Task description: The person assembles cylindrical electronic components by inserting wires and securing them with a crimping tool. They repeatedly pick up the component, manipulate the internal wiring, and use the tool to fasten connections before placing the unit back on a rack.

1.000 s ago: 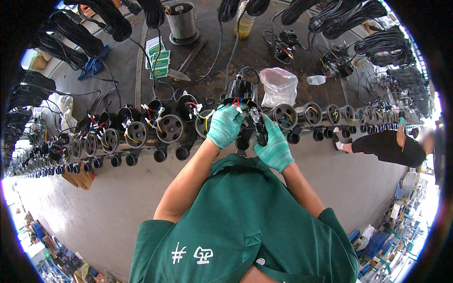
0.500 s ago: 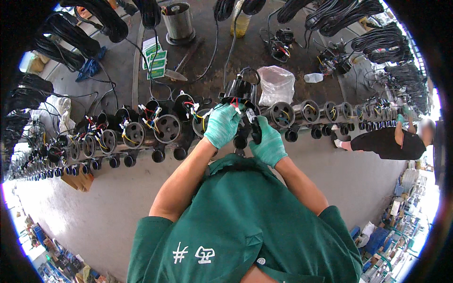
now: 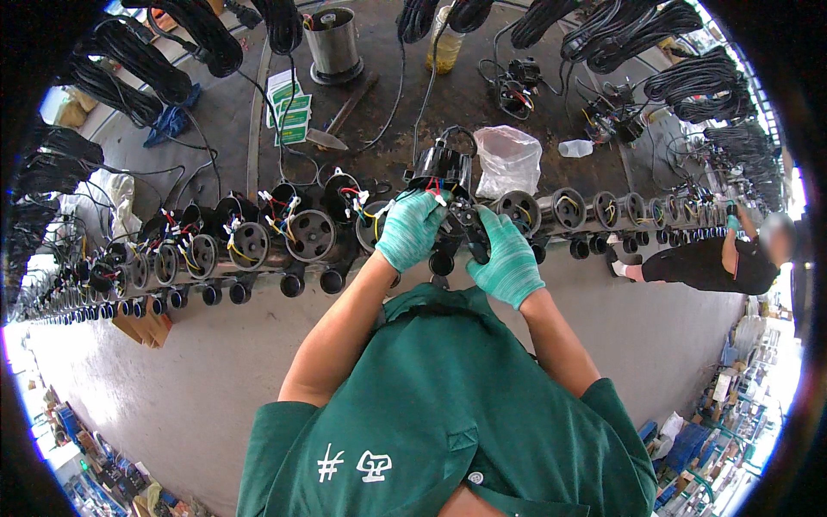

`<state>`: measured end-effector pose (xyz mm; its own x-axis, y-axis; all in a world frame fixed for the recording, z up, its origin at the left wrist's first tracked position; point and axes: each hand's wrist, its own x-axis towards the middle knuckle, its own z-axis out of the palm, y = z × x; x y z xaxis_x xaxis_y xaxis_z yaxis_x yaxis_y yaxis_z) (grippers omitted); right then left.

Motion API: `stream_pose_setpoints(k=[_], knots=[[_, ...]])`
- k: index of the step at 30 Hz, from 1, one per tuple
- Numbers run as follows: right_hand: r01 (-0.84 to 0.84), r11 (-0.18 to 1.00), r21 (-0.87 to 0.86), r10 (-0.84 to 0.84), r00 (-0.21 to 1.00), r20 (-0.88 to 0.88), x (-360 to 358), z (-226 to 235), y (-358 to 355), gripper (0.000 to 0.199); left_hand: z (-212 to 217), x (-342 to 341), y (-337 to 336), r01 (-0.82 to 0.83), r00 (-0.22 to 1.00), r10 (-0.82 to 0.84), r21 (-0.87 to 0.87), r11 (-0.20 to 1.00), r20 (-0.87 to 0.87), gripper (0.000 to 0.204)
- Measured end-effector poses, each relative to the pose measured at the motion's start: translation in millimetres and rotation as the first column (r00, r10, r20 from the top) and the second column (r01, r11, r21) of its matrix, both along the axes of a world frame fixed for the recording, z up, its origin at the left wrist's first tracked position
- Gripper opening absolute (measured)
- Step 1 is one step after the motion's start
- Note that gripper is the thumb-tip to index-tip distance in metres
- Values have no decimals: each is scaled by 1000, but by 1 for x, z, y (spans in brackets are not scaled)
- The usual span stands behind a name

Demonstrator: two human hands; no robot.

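My left hand, in a green glove, rests against the front of a black pump motor with red, yellow and black wires on the workbench edge. Beside it my right hand, also gloved, grips a black round end part of that motor. Both hands touch the same unit, one of a long row of similar motors lined up along the bench edge. The gloves hide what my fingers do.
Coils of black cable hang at the back of the bench. A metal can, green cards, a clear plastic bag and a bottle lie on it. Another person stands at the right. Grey floor lies below.
Both hands stay on the same motor. My right hand has shifted slightly up and inward onto the black end part, and the view has drifted a little.
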<state>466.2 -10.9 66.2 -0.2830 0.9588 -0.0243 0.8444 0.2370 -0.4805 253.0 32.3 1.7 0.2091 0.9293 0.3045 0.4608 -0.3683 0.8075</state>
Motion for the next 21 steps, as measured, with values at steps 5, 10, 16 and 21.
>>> stream_pose_setpoints(k=[5,10,16,21], knots=[[18,999,26,-18,1000,0,0,-4,-1,79,1,1,1,-4,1000,3,35,999,28,18],[12,1000,-27,-11,999,48,0,-2,-1,80,-2,-3,0,18,999,-16,50,999,-42,26],[19,1000,-21,-18,998,65,-5,-8,0,77,-3,-2,-2,-15,1000,15,-26,1000,-9,28],[59,988,-143,-50,997,65,-10,-5,2,79,1,-1,-1,-42,999,42,27,999,-8,23]])
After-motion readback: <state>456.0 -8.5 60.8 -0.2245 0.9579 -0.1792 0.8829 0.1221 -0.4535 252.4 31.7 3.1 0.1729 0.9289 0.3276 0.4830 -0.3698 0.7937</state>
